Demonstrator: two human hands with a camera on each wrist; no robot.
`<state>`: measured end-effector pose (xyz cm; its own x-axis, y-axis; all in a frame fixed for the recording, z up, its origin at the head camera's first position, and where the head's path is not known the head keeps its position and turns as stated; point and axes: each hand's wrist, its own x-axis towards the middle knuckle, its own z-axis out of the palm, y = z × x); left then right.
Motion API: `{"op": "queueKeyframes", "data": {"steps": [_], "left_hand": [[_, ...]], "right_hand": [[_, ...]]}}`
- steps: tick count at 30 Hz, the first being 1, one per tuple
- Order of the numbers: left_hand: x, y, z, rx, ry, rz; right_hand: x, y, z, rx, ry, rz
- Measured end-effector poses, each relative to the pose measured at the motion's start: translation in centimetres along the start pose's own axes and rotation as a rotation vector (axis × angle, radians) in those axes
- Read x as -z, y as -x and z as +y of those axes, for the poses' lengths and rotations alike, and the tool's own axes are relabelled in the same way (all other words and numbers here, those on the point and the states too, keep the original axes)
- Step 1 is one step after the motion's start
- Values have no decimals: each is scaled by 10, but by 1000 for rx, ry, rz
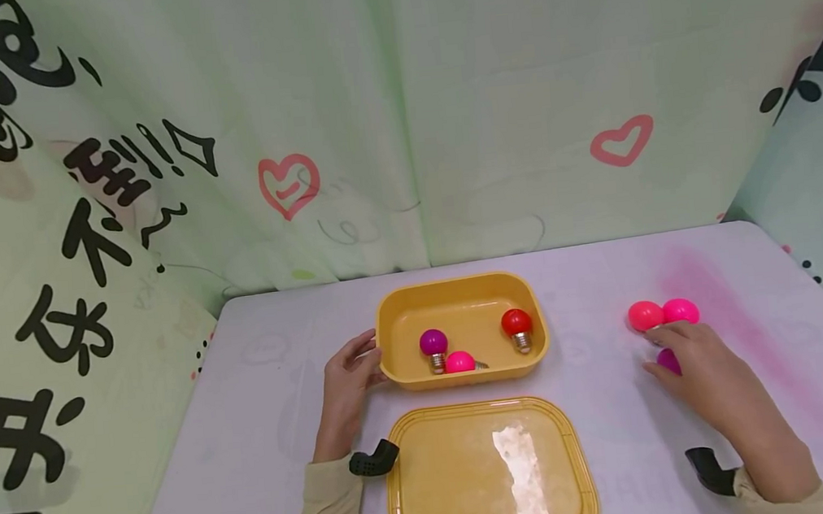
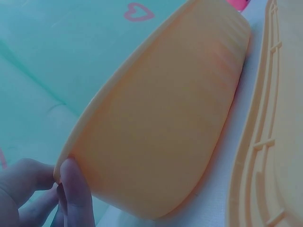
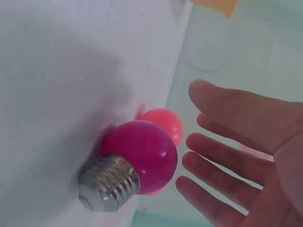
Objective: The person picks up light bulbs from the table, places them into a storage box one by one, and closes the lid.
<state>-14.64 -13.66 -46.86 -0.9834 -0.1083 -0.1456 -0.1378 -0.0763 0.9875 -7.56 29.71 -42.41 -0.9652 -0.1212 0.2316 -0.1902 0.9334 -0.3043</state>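
My left hand [image 1: 350, 389] pinches the left rim of a yellow plastic box [image 1: 466, 379], thumb on the outer wall in the left wrist view. Inside the box lie a purple light bulb [image 1: 433, 342], a pink bulb [image 1: 460, 361] and a red bulb [image 1: 516, 321]. At the right of the table, my right hand [image 1: 709, 378] hovers over another purple bulb [image 3: 142, 153] with a metal screw base. Its fingers are spread and apart from the bulb in the right wrist view. Just beyond sit a coral-red bulb [image 1: 645, 316] and a pink bulb [image 1: 681, 311].
A yellow lid [image 1: 468, 481] lies flat on the white table [image 1: 287, 431], in front of the box. Printed curtains [image 1: 499, 78] with red hearts and black writing hang behind and beside the table. A pink stain [image 1: 724, 303] marks its right side.
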Motion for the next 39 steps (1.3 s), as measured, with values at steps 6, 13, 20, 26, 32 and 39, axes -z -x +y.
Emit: {"op": "queueKeyframes", "data": {"steps": [6,13,20,26,32,39], "left_hand": [[0,0,-1,-2,-5,0],[1,0,-1,10,-7,-6],[2,0,-1,18,-11,-10],[2,1,-1,17,-8,-9],[1,0,0,15,-2,-19],[1,0,0,13,-8,-9]], "right_hand": [[1,2,7,-36,7,-35],[2,5,9,-74,7,-85],[2,6,12,-87,27,-134],[0,7,14,-77,44,-128],[2,4,12,-72,16,-123],[6,-2,4,-62,-8,-104]]}}
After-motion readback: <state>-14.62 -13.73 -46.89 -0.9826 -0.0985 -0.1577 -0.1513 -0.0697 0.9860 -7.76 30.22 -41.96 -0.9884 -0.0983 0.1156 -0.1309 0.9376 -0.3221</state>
